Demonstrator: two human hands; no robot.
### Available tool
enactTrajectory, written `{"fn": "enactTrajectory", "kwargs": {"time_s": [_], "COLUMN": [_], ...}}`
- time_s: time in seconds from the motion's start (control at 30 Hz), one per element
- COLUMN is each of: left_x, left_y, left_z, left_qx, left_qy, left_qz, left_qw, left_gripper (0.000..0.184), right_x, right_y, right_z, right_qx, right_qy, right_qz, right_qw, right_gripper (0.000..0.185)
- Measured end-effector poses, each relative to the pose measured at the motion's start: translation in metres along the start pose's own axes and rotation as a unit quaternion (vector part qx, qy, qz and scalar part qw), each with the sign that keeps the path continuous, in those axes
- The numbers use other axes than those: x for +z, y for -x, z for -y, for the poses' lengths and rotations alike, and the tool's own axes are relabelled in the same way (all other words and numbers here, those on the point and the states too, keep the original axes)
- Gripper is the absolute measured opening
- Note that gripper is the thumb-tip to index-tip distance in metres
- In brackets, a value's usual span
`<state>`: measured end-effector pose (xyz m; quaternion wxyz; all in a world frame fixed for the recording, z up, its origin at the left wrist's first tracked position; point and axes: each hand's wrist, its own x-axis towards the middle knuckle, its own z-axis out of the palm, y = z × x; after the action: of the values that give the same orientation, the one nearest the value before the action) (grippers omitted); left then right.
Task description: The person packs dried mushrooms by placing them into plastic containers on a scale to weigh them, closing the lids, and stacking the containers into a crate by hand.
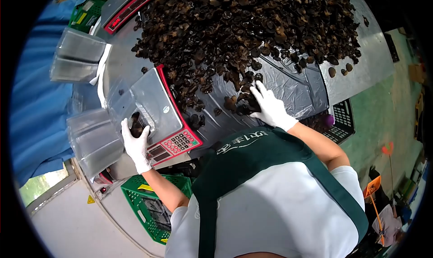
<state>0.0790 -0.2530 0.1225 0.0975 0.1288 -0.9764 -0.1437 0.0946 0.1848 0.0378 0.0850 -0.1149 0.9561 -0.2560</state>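
My left hand (pixel 136 145), in a white glove, is over a clear plastic box (pixel 144 118) on the red-framed scale (pixel 155 95). Its fingers are apart around a dark mushroom piece (pixel 135 125) in the box; whether they grip it is unclear. My right hand (pixel 270 107), also gloved, lies at the near edge of the heap of dark dried mushrooms (pixel 243 28), with fingers spread beside several pieces (pixel 243 103) on the black plastic sheet (pixel 293 84).
Stacks of clear boxes (pixel 79 55) stand at the left, some (pixel 92 138) near my left hand. A second scale (pixel 126 7) is at the upper left. Below are a green crate (pixel 131 192) and, right, a black crate (pixel 345 118).
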Motion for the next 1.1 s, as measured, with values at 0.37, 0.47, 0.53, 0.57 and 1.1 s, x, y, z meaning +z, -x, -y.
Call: {"fn": "enactTrajectory", "kwargs": {"time_s": [0.37, 0.47, 0.53, 0.57, 1.1], "left_x": [0.010, 0.064, 0.102, 0.113, 0.208], "left_y": [0.003, 0.031, 0.057, 0.063, 0.004], "left_z": [-0.135, -0.174, -0.191, -0.200, -0.246], "left_qx": [0.119, 0.215, 0.214, 0.211, 0.295], "left_qy": [0.200, 0.133, 0.109, 0.057, 0.255], "left_qz": [-0.136, 0.054, 0.180, 0.216, 0.150], "left_qw": [0.963, 0.966, 0.954, 0.952, 0.909], "left_gripper": [0.043, 0.076, 0.093, 0.099, 0.034], "right_x": [0.035, 0.012, -0.014, -0.018, -0.013], "right_y": [-0.045, -0.048, -0.048, -0.051, -0.117], "right_z": [0.016, 0.007, -0.001, -0.011, -0.054], "right_qx": [-0.144, -0.072, 0.034, 0.042, 0.090], "right_qy": [-0.070, -0.231, -0.307, -0.285, -0.234], "right_qz": [-0.067, -0.115, -0.098, -0.129, -0.140], "right_qw": [0.985, 0.963, 0.946, 0.949, 0.958], "right_gripper": [0.026, 0.023, 0.026, 0.026, 0.038]}}
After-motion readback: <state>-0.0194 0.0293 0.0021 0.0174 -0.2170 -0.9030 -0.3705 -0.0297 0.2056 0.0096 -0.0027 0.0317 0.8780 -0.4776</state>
